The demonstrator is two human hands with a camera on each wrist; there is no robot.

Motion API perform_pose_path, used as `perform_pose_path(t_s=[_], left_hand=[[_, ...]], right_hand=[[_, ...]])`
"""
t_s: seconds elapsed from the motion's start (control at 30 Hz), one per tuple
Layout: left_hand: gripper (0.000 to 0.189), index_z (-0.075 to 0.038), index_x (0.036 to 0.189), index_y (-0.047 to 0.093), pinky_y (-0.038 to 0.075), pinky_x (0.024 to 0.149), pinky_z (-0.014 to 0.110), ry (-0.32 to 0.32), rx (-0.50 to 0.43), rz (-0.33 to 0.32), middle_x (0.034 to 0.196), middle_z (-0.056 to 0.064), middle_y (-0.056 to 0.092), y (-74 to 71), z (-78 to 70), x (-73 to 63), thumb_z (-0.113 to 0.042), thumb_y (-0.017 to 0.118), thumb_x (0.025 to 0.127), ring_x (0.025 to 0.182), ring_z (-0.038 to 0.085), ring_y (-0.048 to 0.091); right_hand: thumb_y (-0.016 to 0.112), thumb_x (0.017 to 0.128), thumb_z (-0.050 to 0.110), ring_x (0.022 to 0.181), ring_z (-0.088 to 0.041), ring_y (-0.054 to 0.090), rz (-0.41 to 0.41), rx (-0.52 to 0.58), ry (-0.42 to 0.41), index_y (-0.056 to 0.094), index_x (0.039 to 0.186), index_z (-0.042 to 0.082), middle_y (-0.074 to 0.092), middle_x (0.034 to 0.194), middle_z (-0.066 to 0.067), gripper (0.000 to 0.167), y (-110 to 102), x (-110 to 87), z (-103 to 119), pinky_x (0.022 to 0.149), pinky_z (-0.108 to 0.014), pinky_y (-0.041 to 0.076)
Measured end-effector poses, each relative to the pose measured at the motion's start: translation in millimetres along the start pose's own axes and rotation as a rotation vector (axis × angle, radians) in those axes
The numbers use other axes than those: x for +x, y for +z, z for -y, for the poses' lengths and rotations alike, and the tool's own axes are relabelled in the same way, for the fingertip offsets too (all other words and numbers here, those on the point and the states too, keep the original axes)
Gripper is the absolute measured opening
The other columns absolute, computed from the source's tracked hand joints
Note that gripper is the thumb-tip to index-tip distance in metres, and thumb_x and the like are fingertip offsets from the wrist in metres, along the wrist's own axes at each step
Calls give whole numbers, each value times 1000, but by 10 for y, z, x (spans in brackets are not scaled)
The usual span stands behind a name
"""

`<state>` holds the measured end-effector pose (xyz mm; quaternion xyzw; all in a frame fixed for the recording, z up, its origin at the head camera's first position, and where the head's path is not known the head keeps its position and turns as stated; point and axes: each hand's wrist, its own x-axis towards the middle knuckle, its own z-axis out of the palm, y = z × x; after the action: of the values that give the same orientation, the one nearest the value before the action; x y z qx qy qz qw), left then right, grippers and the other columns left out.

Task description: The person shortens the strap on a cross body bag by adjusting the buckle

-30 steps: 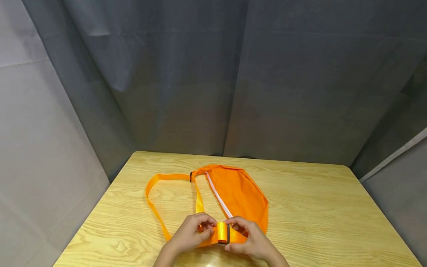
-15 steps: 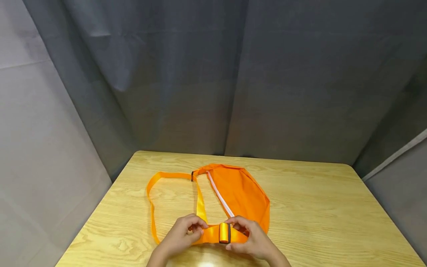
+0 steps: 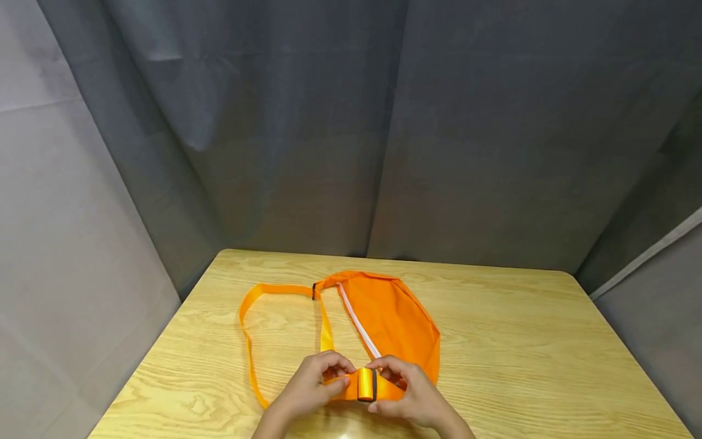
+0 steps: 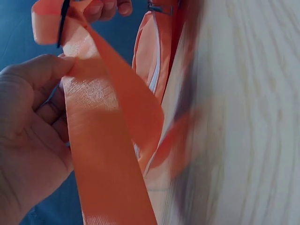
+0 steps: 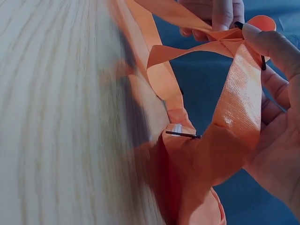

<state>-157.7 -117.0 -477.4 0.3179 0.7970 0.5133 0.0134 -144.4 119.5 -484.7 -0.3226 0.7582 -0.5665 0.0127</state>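
Note:
An orange bag [image 3: 397, 317] with a white zipper [image 3: 358, 320] lies on the wooden table. Its wide strap [image 4: 105, 140] is raised at the near side, between both hands. The left hand [image 3: 314, 385] pinches this strap between thumb and fingers, just left of a black slide buckle [image 3: 375, 385]. At the buckle's other side, the right hand [image 3: 412, 393] grips the buckle's edges, thumb below and index finger above. A short loop of webbing [image 3: 364, 384] bulges out of the buckle. In the right wrist view, the right thumb presses near the buckle, and the strap [image 5: 239, 98] runs down to the bag.
The rest of the strap [image 3: 248, 329] curves in a loop over the table [image 3: 521, 341] at left. A second black slider [image 3: 314, 291] sits on it near the bag's far end. Grey curtains [image 3: 466, 134] stand behind and beside the table.
The left hand slid left along the strap half a second ago and is now back close to the buckle. The right hand stays at the buckle. The strap's left loop shifted slightly.

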Motion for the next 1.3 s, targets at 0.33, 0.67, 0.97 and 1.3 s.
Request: perform_pose_path(t_s=[0.33,0.67,0.97,1.3], left_hand=[[12,-13,94,65,48,67,26,-14,8,-23,83,-2,59,-134,76,-132,-4,65,86,73,10,54],[11,-11,95,66,50,67,27,28,-30,7,90,0,63,-63,39,-56,-7,66,86,75,8,56],[18,-14,94,65,49,61,25,33,-20,2,85,-5,60,-11,81,-10,1,65,83,72,6,54],[22,-15,92,66,48,66,26,-11,12,-11,81,-6,58,-114,84,-64,4,62,81,72,7,53]], right_hand=[[81,71,18,77,-15,55,-5,10,45,60,113,15,61,87,0,46,-44,-11,3,65,-27,47],[80,72,11,74,-17,58,13,77,-8,59,113,12,63,85,-1,46,8,31,23,64,-29,49],[81,72,14,74,-18,58,15,72,19,60,112,13,63,84,0,45,32,27,15,64,-29,48],[81,72,12,75,-18,59,21,66,20,60,114,12,63,86,0,47,18,30,-13,68,-31,50]])
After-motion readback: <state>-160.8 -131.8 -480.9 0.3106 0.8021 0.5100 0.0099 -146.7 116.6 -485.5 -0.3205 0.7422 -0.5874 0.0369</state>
